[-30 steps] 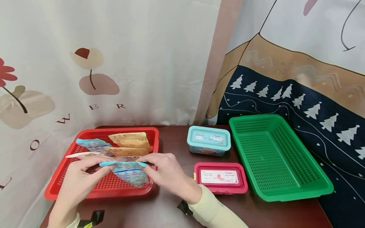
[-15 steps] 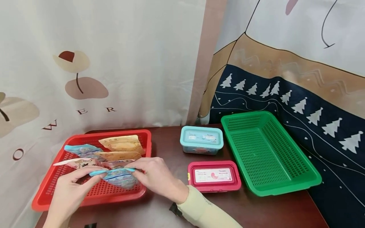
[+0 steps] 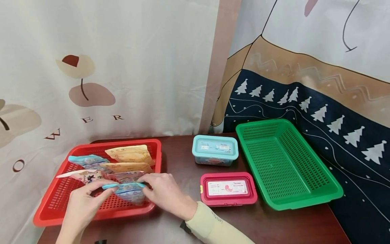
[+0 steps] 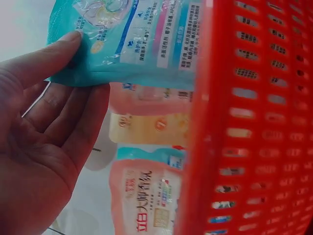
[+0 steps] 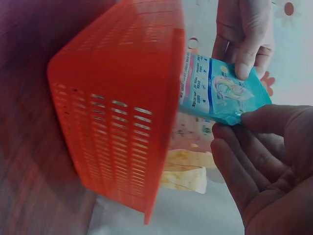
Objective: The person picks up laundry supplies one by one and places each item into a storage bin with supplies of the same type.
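Both hands hold one blue printed packet point(image 3: 131, 193) by the two ends of its top edge, its lower part inside the red basket point(image 3: 112, 214). My left hand point(image 3: 83, 203) pinches the left corner between thumb and fingers; in the left wrist view the thumb lies on the packet's printed face point(image 4: 132, 44). At the other corner, my right hand point(image 3: 166, 193) pinches the packet, as the right wrist view also shows on the teal packet end point(image 5: 234, 93). Behind it in the basket stand a pink packet point(image 3: 88, 176), two yellow packets point(image 3: 131, 154) and another blue packet point(image 3: 89, 161).
Right of the red basket, a light blue lidded box point(image 3: 215, 149) and a pink lidded box point(image 3: 228, 189) stand on the dark red table point(image 3: 179, 149). A green basket point(image 3: 304, 200) sits at the far right. Printed curtains point(image 3: 146, 74) hang behind the table.
The head view has turned slightly right, so the scene shifts left. Both hands have lowered the blue packet a little further into the red basket, still holding its corners.
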Tool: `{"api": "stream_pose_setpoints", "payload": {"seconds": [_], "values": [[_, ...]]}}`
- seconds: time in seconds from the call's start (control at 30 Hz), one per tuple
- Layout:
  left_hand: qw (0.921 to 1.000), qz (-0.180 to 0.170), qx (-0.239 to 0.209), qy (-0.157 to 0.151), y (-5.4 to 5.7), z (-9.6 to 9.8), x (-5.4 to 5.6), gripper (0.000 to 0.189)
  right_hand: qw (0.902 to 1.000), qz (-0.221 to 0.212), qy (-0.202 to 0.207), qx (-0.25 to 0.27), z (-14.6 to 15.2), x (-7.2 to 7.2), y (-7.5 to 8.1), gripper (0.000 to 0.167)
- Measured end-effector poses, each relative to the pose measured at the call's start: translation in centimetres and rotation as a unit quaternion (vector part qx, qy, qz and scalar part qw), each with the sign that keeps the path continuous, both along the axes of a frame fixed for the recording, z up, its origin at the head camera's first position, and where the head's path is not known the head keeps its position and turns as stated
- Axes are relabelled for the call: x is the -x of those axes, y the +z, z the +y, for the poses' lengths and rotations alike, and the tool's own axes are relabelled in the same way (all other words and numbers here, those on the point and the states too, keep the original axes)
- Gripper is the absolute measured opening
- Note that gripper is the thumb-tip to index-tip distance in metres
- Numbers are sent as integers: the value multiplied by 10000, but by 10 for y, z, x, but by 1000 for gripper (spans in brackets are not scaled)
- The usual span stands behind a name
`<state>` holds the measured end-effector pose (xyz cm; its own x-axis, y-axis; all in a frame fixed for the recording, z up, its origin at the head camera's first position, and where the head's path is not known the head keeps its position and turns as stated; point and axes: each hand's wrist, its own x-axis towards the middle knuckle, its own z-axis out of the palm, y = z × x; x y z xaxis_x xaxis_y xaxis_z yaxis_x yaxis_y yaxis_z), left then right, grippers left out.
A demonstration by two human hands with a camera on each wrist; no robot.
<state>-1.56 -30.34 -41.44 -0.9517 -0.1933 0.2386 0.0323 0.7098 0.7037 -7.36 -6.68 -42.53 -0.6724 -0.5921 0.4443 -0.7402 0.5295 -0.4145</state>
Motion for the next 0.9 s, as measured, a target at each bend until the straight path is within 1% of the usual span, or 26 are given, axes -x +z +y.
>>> {"api": "stream_pose_setpoints", "payload": {"seconds": [0.13,0.27,0.4,0.5,0.6,0.63,0.73,0.8,0.9], "values": [[9994,-144,320,-57,-5,0,3,16,9999,-82,-59,-31,0,0,-8,17],[9963,-484,703,-56,-9,-1,5,18,9998,29,-26,-174,0,0,-15,17],[9927,-794,901,-84,-10,-5,7,22,9996,91,31,-269,-1,0,-18,20],[9887,-1109,976,-239,-8,-6,9,33,9997,45,63,-235,0,1,-17,23],[9828,-1476,1042,-372,-4,-8,10,49,9998,100,18,-167,4,1,-15,27],[9814,-1534,1083,-396,-3,-9,9,53,9999,106,-12,-119,6,1,-13,27],[9792,-1523,1266,-434,0,-10,4,61,9997,177,-147,40,14,0,-7,28],[9804,-1288,1427,-438,2,-10,-2,60,9995,166,-215,176,22,-2,-1,26],[9838,-869,1539,-313,7,-6,-12,57,9987,65,-307,409,36,-5,8,25]]}}
